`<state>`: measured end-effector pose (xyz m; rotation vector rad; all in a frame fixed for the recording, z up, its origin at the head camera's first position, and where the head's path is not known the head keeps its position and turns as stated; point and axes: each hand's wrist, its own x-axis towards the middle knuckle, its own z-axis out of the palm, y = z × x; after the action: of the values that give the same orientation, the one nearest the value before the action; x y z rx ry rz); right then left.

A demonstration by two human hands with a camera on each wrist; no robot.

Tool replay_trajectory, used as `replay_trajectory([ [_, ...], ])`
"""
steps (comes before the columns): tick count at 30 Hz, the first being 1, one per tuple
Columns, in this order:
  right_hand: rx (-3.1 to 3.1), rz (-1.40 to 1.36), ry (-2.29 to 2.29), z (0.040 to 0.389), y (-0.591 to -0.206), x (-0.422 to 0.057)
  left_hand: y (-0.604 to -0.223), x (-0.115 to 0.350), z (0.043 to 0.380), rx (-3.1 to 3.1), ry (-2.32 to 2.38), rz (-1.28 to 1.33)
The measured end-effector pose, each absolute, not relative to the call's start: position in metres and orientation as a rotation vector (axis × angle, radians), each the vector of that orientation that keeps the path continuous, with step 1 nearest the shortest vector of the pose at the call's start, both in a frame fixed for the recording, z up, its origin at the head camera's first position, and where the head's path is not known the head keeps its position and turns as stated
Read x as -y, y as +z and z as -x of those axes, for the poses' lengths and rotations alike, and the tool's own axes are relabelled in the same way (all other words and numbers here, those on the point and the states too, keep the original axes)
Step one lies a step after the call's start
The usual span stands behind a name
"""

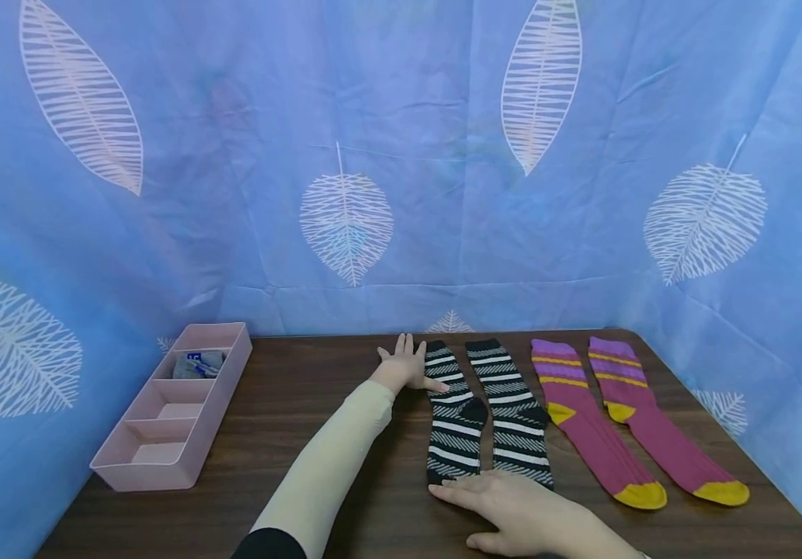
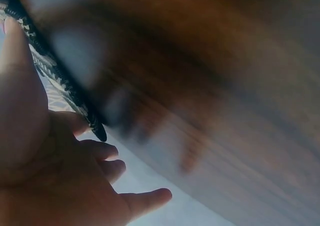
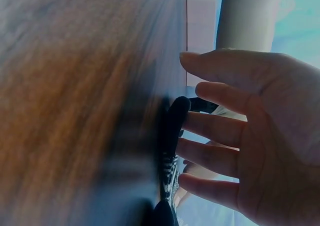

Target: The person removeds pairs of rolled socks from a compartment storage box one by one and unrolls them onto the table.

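Two black-and-white striped socks lie flat side by side on the table, a left one and a right one. My left hand is at the upper end of the left sock, fingers spread, thumb across its edge. In the left wrist view that hand lies along the striped sock. At the toe ends, my right hand reaches over with extended fingers and covers part of both toes. The right wrist view shows the right hand's fingers against a dark sock toe.
Right of the striped pair lie two maroon socks, one beside the other, with purple cuffs and yellow heels and toes. A pink divided box stands at the left, a grey folded bundle in one compartment. A blue leaf-patterned curtain hangs behind.
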<state>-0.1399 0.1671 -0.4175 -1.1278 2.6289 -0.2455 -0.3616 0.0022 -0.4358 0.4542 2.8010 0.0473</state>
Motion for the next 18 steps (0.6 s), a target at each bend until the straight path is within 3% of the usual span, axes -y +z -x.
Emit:
replay_trajectory([
  [7, -2.637, 1.088, -0.212, 0.140, -0.420, -0.167, -0.435, -0.003, 0.363, -2.806, 0.061, -0.471],
  [18, -2.733, 1.280, -0.182, 0.139, -0.414, -0.171, -0.424, 0.007, 0.360, -2.876, 0.053, -0.691],
])
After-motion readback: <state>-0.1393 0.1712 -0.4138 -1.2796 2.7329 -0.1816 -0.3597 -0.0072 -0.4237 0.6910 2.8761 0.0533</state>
